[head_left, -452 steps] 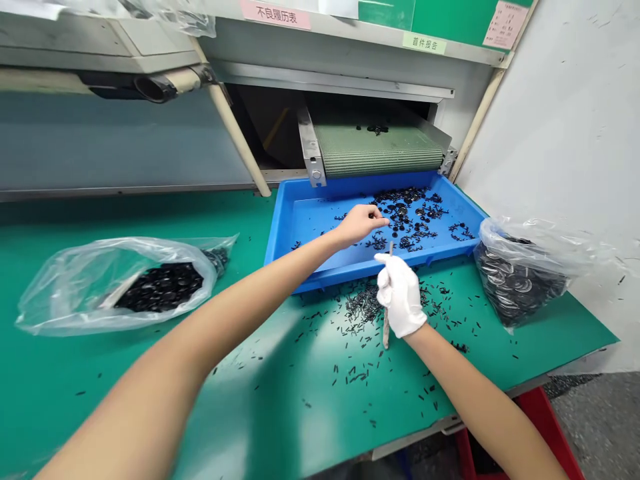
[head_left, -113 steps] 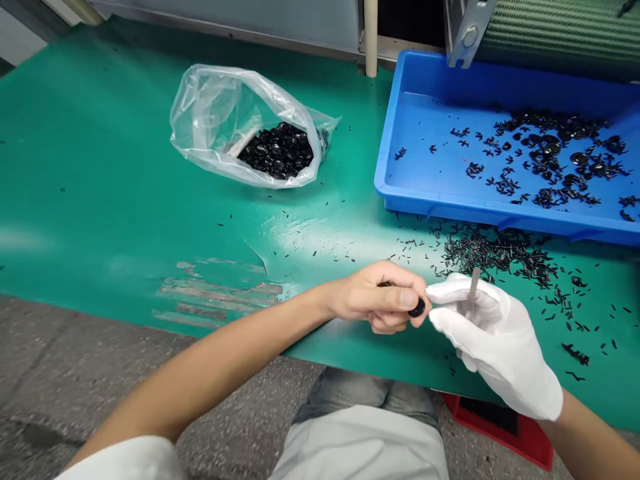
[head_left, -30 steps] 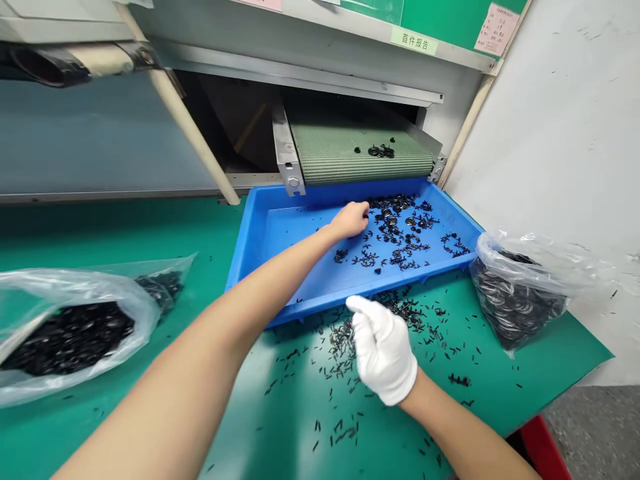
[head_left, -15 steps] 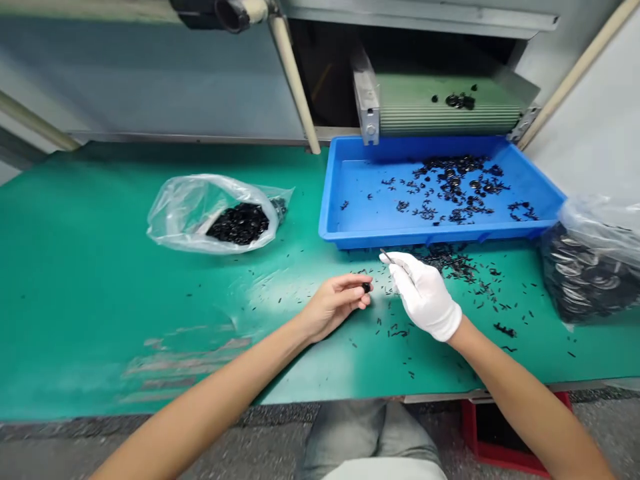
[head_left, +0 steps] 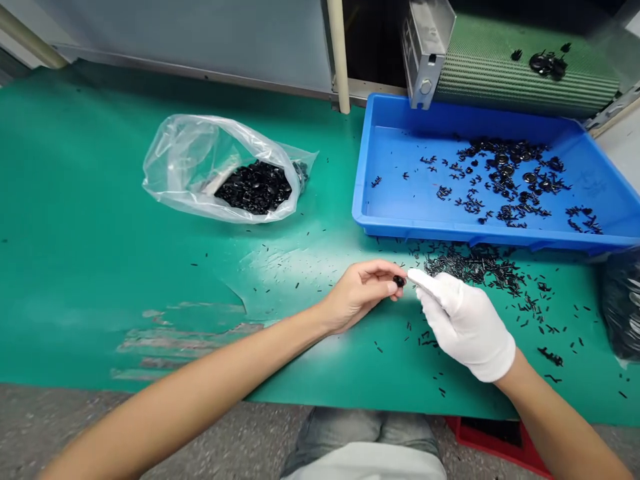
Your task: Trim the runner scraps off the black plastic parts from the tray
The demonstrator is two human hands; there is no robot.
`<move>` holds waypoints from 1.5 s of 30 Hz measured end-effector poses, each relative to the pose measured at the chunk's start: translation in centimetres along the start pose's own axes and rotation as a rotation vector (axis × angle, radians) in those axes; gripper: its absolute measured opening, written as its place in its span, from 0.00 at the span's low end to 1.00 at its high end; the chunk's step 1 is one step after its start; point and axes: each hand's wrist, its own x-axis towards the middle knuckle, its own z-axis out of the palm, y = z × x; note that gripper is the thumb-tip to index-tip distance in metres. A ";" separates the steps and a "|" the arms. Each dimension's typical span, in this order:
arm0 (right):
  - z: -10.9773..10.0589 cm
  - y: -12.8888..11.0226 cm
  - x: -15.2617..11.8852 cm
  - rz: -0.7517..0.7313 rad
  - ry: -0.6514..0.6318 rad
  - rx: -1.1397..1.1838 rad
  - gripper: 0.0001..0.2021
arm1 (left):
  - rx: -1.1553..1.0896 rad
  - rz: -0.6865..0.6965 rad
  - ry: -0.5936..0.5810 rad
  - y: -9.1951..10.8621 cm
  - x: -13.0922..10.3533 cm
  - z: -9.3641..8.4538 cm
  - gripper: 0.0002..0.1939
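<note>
Between the thumb and fingers of my bare left hand [head_left: 361,293] is a small round black part [head_left: 399,281]. My right hand [head_left: 467,323], in a white glove, is closed just to the right of it, its fingertips close to the part. A thin tool showed in that hand earlier; now it is mostly hidden by the glove. Both hands are over the green table [head_left: 200,280], in front of the blue tray [head_left: 415,230], which holds many black parts. Short black scraps [head_left: 475,267] lie scattered beyond and beside my right hand.
An open clear bag [head_left: 180,193] of black pieces lies to the left. Behind the tray is a green conveyor [head_left: 520,80] with a few parts on it. A dark filled bag [head_left: 623,300] stands at the right edge, and a red bin [head_left: 493,443] below the table.
My gloved right hand has come closer to the black part in my left hand, and its tool has turned largely out of sight. The view has shifted down and closer.
</note>
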 end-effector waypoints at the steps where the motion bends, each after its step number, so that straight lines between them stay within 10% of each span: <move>1: -0.2 0.1 -0.1 -0.021 -0.014 -0.076 0.17 | 0.029 0.016 0.013 0.0 0.0 -0.1 0.11; 15: 0.2 -0.7 0.0 -0.066 -0.032 -0.559 0.17 | 0.200 0.073 0.044 0.5 -0.5 0.1 0.11; 31: 2.1 -2.3 -0.7 0.087 -0.076 -0.666 0.20 | 0.210 0.114 0.368 -0.5 -0.7 1.7 0.12; 36: 2.8 -2.3 0.1 0.308 -0.065 -0.110 0.15 | 0.318 0.121 0.386 0.2 -1.0 1.9 0.12; 45: -0.3 -0.7 2.2 0.892 -0.475 1.510 0.12 | 0.241 0.137 0.287 1.0 -0.8 1.7 0.17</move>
